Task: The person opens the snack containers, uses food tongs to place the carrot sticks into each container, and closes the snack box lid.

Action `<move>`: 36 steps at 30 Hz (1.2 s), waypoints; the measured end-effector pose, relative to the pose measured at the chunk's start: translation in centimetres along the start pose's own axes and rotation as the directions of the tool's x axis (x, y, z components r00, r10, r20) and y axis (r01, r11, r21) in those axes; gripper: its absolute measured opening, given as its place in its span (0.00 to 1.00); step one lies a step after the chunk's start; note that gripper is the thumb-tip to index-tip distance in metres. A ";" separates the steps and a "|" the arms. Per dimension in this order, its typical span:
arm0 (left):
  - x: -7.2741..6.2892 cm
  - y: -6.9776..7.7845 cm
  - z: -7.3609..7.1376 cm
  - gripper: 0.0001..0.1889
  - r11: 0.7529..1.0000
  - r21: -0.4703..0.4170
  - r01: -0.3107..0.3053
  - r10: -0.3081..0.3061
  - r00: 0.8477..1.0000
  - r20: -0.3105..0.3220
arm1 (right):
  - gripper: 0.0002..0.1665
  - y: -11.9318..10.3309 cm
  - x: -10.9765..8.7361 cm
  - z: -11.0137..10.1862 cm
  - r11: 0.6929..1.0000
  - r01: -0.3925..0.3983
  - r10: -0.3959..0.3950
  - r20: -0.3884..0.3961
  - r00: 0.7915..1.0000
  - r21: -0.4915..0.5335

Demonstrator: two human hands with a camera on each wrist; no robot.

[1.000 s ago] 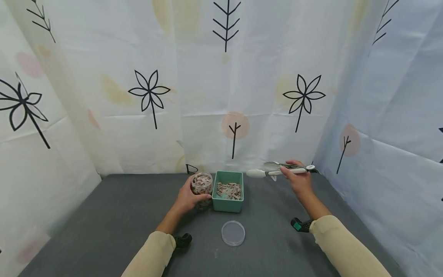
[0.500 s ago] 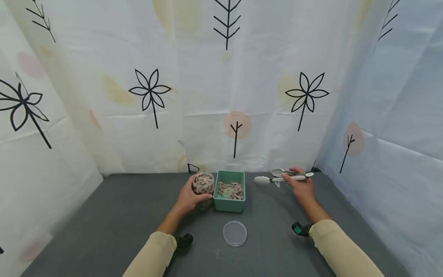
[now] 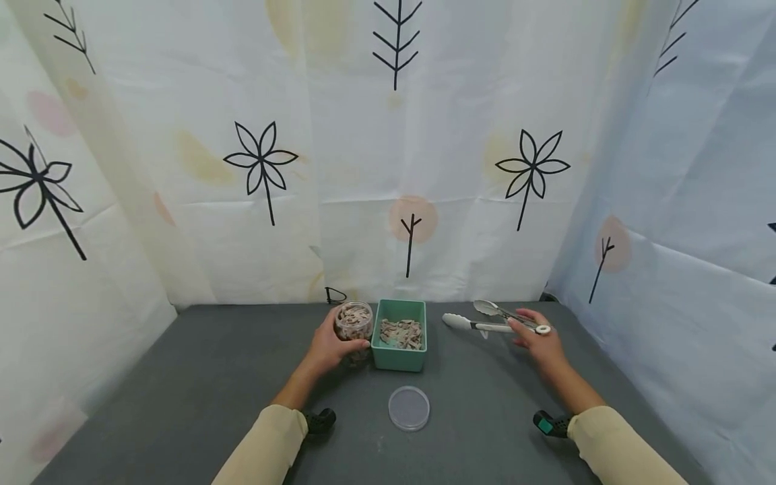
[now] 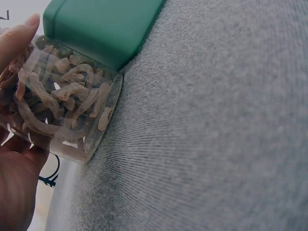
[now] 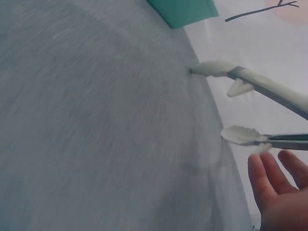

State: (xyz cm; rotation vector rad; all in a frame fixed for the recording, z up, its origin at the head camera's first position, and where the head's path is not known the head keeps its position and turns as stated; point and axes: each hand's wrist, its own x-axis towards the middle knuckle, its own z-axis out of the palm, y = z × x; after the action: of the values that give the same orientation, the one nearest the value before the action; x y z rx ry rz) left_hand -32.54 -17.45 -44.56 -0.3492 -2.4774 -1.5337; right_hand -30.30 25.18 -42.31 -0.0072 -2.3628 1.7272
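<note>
My left hand [image 3: 330, 347] grips a clear jar [image 3: 354, 323] filled with pale brown, wrinkled strips, which stands against a green box [image 3: 399, 360]. In the left wrist view the strips show through the wall of the jar [image 4: 72, 96]. The box holds more loose pieces on its bottom. At the right, my right hand [image 3: 542, 343] holds white-tipped tongs [image 3: 491, 327] low over the table, their arms spread apart. In the right wrist view the fingers [image 5: 264, 185] lie by one arm of the tongs [image 5: 269, 86]; the thumb is hidden there.
A round clear lid [image 3: 409, 408] lies flat on the dark grey table [image 3: 242, 404], in front of the box. A patterned white curtain [image 3: 358, 135] hangs behind the table's back edge and along both sides.
My right hand has come down and nearer with the tongs, whose arms have spread wider. The left hand, the jar and the box stay in place.
</note>
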 end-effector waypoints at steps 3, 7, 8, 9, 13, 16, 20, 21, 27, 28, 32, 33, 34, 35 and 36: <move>0.0 -0.1 -0.1 0.49 1.000 0.005 -0.003 0.003 1.000 0.000 | 0.35 0.3 -0.9 -0.7 1.000 0.009 -0.007 0.043 0.999 -0.026; 0.1 -0.3 0.0 0.50 1.000 0.014 -0.013 0.013 1.000 0.005 | 0.34 0.9 -1.8 -1.3 0.999 0.012 -0.010 0.079 0.997 -0.033; 0.2 -0.3 0.0 0.50 1.000 0.019 -0.014 0.014 1.000 0.005 | 0.34 1.0 -2.0 -1.4 1.000 0.014 -0.012 0.089 0.996 -0.028; 0.2 -0.4 0.0 0.50 1.000 0.022 -0.013 0.013 1.000 0.005 | 0.35 1.1 -2.2 -1.5 1.000 0.015 -0.013 0.100 0.995 -0.017; 0.2 -0.5 0.0 0.51 1.000 0.023 -0.013 0.013 1.000 0.002 | 0.35 1.5 -3.0 -2.1 0.999 0.022 -0.017 0.139 0.990 -0.033; 0.2 -0.4 0.0 0.51 1.000 0.018 -0.016 0.016 1.000 -0.004 | 0.34 1.8 -3.4 -2.5 0.995 0.029 -0.015 0.154 0.988 -0.090; 0.2 -0.3 -0.1 0.51 1.000 0.020 -0.015 0.015 1.000 0.000 | 0.35 2.3 -4.1 -3.1 0.984 0.014 0.018 0.174 0.985 -0.180; 0.2 -0.3 -0.1 0.51 1.000 0.020 -0.012 0.012 1.000 0.001 | 0.35 2.3 -4.2 -3.2 0.982 0.006 0.028 0.180 0.983 -0.187; 0.2 -0.2 -0.1 0.50 1.000 0.021 -0.006 0.006 1.000 -0.005 | 0.35 2.2 -4.5 -3.6 0.983 -0.024 0.057 0.179 0.982 -0.184; 0.2 -0.2 -0.1 0.49 1.000 0.021 -0.005 0.005 1.000 -0.006 | 0.35 2.1 -4.6 -3.7 0.982 -0.023 0.056 0.174 0.983 -0.186; 0.2 -0.3 -0.1 0.50 1.000 0.014 -0.006 0.006 1.000 0.003 | 0.31 1.9 -5.1 -3.7 0.967 0.013 0.019 0.126 0.992 -0.255; 0.2 -0.3 -0.1 0.50 1.000 0.012 -0.007 0.007 1.000 0.006 | 0.30 1.8 -5.2 -3.7 0.959 0.031 0.000 0.110 0.994 -0.281; 0.2 -0.4 -0.1 0.51 1.000 0.010 -0.009 0.009 1.000 0.008 | 0.29 1.6 -5.3 -3.7 0.949 0.050 -0.021 0.096 0.995 -0.311; 0.2 -0.4 0.0 0.51 1.000 0.007 -0.011 0.011 1.000 0.012 | 0.28 1.5 -5.5 -3.7 0.939 0.069 -0.044 0.082 0.996 -0.336; 0.2 -0.4 0.0 0.51 1.000 0.006 -0.013 0.013 1.000 0.013 | 0.28 1.3 -5.7 -3.6 0.932 0.087 -0.066 0.073 0.995 -0.352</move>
State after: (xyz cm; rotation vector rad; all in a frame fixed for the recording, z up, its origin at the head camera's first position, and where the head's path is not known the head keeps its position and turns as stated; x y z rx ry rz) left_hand -32.84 -17.64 -44.84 -0.3741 -2.4839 -1.5239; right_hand -24.29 28.24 -43.42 0.0802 -2.6483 1.2608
